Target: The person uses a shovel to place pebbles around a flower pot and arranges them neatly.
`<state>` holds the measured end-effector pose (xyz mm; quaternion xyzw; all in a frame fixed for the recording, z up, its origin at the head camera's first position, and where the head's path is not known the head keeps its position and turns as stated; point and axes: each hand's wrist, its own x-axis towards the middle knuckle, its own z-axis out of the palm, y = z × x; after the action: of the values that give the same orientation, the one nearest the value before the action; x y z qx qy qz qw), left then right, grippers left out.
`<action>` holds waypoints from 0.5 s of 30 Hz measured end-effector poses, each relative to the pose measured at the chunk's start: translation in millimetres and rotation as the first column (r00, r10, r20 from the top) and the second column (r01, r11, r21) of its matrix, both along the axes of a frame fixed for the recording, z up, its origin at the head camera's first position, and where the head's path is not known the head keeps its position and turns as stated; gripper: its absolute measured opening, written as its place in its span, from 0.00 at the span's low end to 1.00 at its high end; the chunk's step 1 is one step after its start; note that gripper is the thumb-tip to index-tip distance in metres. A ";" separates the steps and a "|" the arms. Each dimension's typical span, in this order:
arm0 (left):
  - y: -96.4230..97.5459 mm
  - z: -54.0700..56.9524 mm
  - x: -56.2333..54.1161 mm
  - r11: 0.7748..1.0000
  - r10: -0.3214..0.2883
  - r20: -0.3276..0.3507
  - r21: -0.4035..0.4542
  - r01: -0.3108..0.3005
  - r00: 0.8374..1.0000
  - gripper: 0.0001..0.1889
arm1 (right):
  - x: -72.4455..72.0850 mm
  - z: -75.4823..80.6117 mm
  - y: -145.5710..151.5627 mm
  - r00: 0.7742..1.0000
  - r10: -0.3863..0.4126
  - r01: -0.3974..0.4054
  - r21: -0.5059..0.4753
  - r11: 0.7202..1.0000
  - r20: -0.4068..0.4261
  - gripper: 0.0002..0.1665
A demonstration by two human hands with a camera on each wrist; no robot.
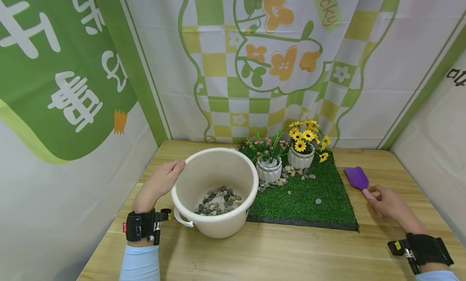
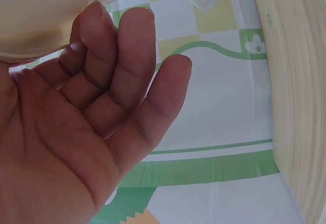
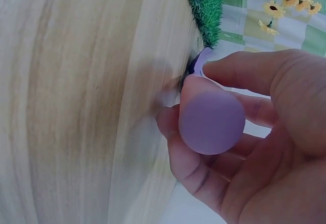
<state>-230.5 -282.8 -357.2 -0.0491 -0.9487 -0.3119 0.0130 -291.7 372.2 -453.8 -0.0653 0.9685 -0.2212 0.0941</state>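
My left hand (image 1: 162, 182) is at the left side of a cream plastic bucket (image 1: 214, 226), holding its rim. In the left wrist view its fingers (image 2: 135, 56) bend beside the bucket wall (image 2: 35, 20); the thumb is mostly hidden. Grey and tan pebbles (image 1: 220, 201) lie on the bucket's bottom. On the right, my right hand (image 1: 391, 204) grips the pink handle of a small shovel with a purple blade (image 1: 356, 178). The right wrist view shows the rounded handle end (image 3: 213, 123) between thumb and fingers, low over the wooden table.
A square of artificial grass (image 1: 302, 204) lies right of the bucket. White pots with pink flowers (image 1: 269, 172) and yellow flowers (image 1: 301, 156) stand at its back, pebbles around them. One grey pebble (image 1: 318, 201) sits alone on the grass. Printed curtains (image 1: 269, 111) enclose the wooden table (image 1: 276, 252).
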 end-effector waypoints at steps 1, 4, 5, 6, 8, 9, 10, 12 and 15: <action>-0.1 0.2 0.1 1.000 0.000 -0.001 0.001 0.000 1.000 0.29 | -0.3 0.6 0.3 1.000 0.004 -0.004 0.012 1.000 -0.012 0.29; -0.3 0.7 0.4 1.000 0.002 0.001 0.005 -0.002 1.000 0.30 | -0.2 2.2 0.2 1.000 0.010 -0.010 0.025 1.000 -0.017 0.28; -0.3 1.2 0.5 1.000 0.001 0.002 0.007 -0.001 1.000 0.30 | 0.1 2.7 -0.1 1.000 0.011 -0.011 0.019 1.000 -0.014 0.28; -0.3 1.2 0.7 1.000 0.004 0.002 0.005 -0.004 1.000 0.30 | 0.3 3.2 -0.2 1.000 0.012 -0.012 0.015 1.000 -0.010 0.28; -0.3 1.7 1.0 1.000 0.006 0.003 0.005 -0.006 1.000 0.30 | 0.6 4.2 -0.2 1.000 0.011 -0.011 0.011 1.000 0.002 0.28; -0.4 1.8 1.1 1.000 0.007 0.003 0.005 -0.007 1.000 0.30 | 0.7 4.8 -0.2 1.000 0.013 -0.013 0.012 1.000 0.002 0.28; -0.2 2.2 1.4 1.000 0.007 0.001 0.003 -0.007 1.000 0.30 | 0.8 5.4 0.0 1.000 0.015 -0.015 0.014 1.000 0.001 0.28; 0.1 2.3 2.0 1.000 0.010 0.000 -0.002 -0.010 1.000 0.30 | 0.9 6.5 0.6 1.000 0.021 -0.020 0.031 0.999 -0.012 0.27; 0.5 2.2 2.8 1.000 0.009 0.000 -0.001 -0.009 1.000 0.30 | 1.0 8.4 1.4 0.999 0.036 -0.034 0.047 0.998 -0.035 0.25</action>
<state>-227.7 -282.3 -355.0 -0.0448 -0.9491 -0.3114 0.0142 -290.7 373.6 -445.5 -0.0840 0.9736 -0.1959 0.0822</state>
